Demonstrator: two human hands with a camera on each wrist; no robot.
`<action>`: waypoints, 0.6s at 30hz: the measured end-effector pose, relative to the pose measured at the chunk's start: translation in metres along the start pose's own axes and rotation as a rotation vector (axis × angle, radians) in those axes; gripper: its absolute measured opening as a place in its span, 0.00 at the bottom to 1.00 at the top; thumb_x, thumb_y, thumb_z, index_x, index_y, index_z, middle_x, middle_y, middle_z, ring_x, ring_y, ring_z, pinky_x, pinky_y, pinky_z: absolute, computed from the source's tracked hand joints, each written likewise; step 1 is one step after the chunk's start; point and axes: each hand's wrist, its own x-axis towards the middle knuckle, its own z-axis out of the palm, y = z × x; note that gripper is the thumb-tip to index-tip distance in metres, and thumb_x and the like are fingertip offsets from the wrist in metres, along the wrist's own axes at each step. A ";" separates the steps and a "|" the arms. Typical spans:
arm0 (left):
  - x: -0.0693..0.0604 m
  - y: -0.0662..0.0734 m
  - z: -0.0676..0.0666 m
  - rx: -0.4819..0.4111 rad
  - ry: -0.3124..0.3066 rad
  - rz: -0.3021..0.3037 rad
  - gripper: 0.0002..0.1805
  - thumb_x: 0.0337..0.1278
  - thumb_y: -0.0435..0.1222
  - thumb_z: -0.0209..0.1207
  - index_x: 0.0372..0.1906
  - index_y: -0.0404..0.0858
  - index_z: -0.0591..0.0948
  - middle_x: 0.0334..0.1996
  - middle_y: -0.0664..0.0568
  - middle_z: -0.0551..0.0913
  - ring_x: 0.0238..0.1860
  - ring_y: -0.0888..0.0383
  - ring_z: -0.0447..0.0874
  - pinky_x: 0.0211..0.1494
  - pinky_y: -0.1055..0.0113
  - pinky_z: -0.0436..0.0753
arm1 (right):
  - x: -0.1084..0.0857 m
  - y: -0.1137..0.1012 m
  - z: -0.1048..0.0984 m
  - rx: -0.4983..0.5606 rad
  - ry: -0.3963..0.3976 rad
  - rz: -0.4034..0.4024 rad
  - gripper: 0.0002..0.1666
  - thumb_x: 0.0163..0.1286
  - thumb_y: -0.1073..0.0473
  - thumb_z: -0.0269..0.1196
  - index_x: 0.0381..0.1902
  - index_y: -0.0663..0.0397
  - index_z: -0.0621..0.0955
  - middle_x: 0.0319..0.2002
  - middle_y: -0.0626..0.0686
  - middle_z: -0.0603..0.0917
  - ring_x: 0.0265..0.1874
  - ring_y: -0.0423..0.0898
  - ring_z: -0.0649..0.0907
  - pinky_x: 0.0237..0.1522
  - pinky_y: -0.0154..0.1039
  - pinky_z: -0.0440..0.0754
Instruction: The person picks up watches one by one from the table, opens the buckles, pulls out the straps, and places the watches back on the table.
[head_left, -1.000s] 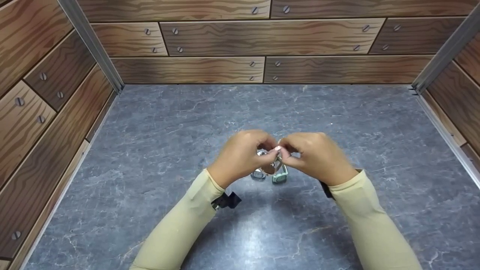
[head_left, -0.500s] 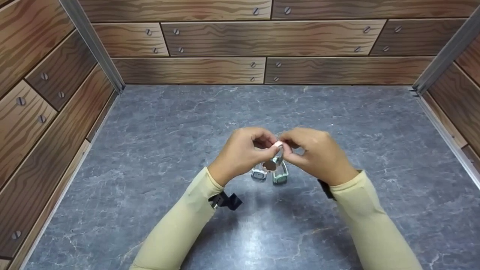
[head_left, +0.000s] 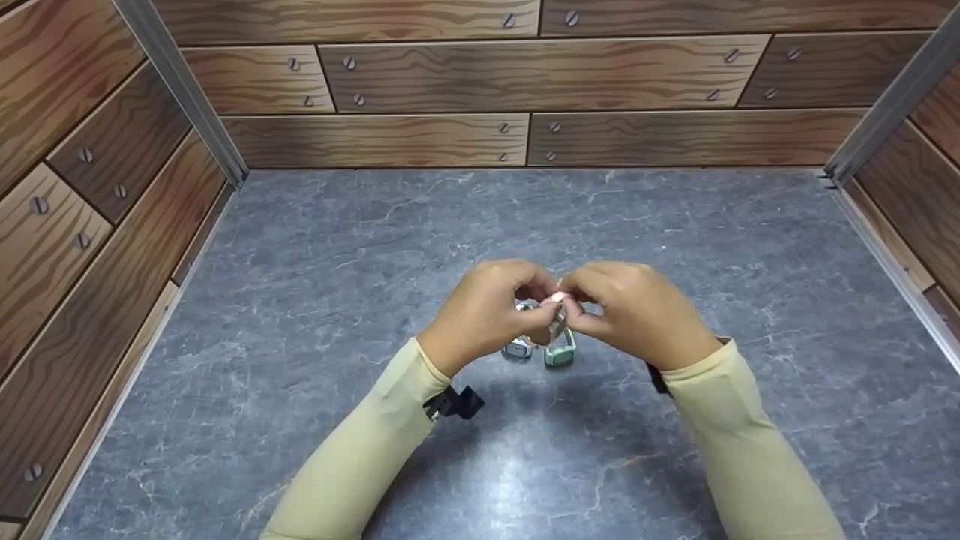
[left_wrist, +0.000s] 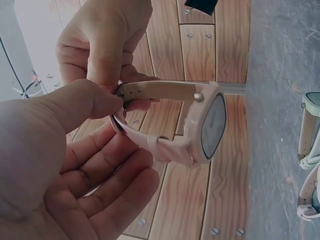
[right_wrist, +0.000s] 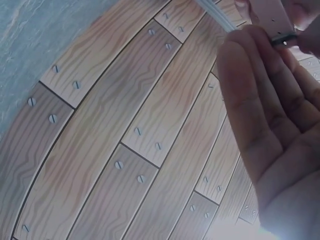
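A pink wristwatch (left_wrist: 211, 126) hangs in the air between both hands, its strap bent into a loop. In the left wrist view, my left hand (head_left: 487, 307) pinches the strap near the buckle end with thumb and index finger; its other fingers are loosely bent below. My right hand (head_left: 637, 311) pinches the strap at the same spot. The right wrist view shows the holed strap (right_wrist: 272, 17) and metal buckle (right_wrist: 284, 40) between fingertips; whether it is fastened I cannot tell. Beneath the hands, a white watch (head_left: 516, 349) and a green watch (head_left: 559, 355) rest on the table.
The grey marbled tabletop (head_left: 375, 240) extends around the hands. Wood-patterned panels (head_left: 420, 139) enclose it at the back and both sides, with metal corner posts (head_left: 199, 97). A black wrist mount (head_left: 454, 403) juts from the left sleeve.
Both hands rose slightly half a second ago, turning the pink watch face more into view, then came back down. They keep pinching the strap. The two watches on the table stay put.
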 end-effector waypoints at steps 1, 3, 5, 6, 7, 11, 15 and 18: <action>0.000 0.000 0.000 -0.003 -0.004 -0.004 0.03 0.65 0.37 0.67 0.39 0.42 0.89 0.35 0.58 0.88 0.37 0.64 0.85 0.48 0.70 0.84 | 0.000 0.000 0.001 -0.004 0.004 -0.006 0.06 0.59 0.68 0.68 0.36 0.57 0.86 0.29 0.50 0.87 0.27 0.43 0.85 0.30 0.37 0.86; 0.000 0.001 -0.001 -0.020 -0.007 -0.015 0.03 0.65 0.36 0.67 0.39 0.42 0.89 0.34 0.58 0.88 0.36 0.65 0.85 0.47 0.70 0.85 | 0.000 0.000 0.002 -0.013 0.015 -0.014 0.06 0.59 0.68 0.67 0.36 0.57 0.85 0.29 0.50 0.86 0.27 0.43 0.84 0.30 0.36 0.85; 0.000 0.001 -0.001 -0.046 -0.004 -0.028 0.03 0.65 0.36 0.67 0.38 0.41 0.89 0.34 0.58 0.88 0.35 0.66 0.84 0.47 0.70 0.85 | 0.001 0.000 0.003 -0.023 0.033 -0.020 0.06 0.59 0.69 0.67 0.35 0.57 0.85 0.28 0.49 0.85 0.27 0.42 0.83 0.29 0.36 0.84; 0.001 0.001 -0.001 -0.063 0.000 -0.036 0.03 0.65 0.36 0.67 0.39 0.41 0.89 0.34 0.58 0.88 0.35 0.67 0.84 0.47 0.70 0.85 | 0.001 0.000 0.004 -0.026 0.046 -0.022 0.06 0.59 0.69 0.66 0.35 0.57 0.85 0.28 0.49 0.85 0.26 0.42 0.82 0.29 0.36 0.84; 0.001 0.001 -0.001 -0.087 0.006 -0.047 0.03 0.65 0.36 0.67 0.39 0.40 0.88 0.33 0.57 0.88 0.35 0.67 0.84 0.47 0.71 0.85 | 0.001 0.000 0.005 -0.030 0.064 -0.020 0.06 0.58 0.69 0.66 0.34 0.57 0.84 0.28 0.49 0.84 0.26 0.42 0.82 0.28 0.36 0.84; 0.002 0.003 -0.001 -0.207 0.044 -0.096 0.04 0.65 0.35 0.67 0.39 0.38 0.88 0.32 0.56 0.88 0.35 0.65 0.86 0.45 0.69 0.87 | 0.003 -0.001 0.009 -0.014 0.149 0.013 0.07 0.56 0.72 0.65 0.33 0.58 0.83 0.27 0.50 0.82 0.25 0.43 0.80 0.26 0.35 0.82; 0.002 0.003 0.000 -0.282 0.081 -0.116 0.04 0.65 0.35 0.68 0.39 0.37 0.87 0.31 0.55 0.88 0.33 0.63 0.88 0.42 0.68 0.88 | 0.004 -0.003 0.011 0.048 0.213 0.069 0.07 0.57 0.73 0.62 0.33 0.60 0.83 0.27 0.51 0.84 0.24 0.43 0.83 0.26 0.35 0.84; 0.001 0.003 -0.003 -0.288 0.084 -0.104 0.04 0.65 0.35 0.68 0.39 0.38 0.87 0.31 0.55 0.88 0.34 0.63 0.87 0.43 0.67 0.88 | 0.005 -0.003 0.009 0.109 0.207 0.081 0.08 0.60 0.73 0.63 0.37 0.61 0.84 0.30 0.53 0.86 0.27 0.43 0.85 0.29 0.36 0.87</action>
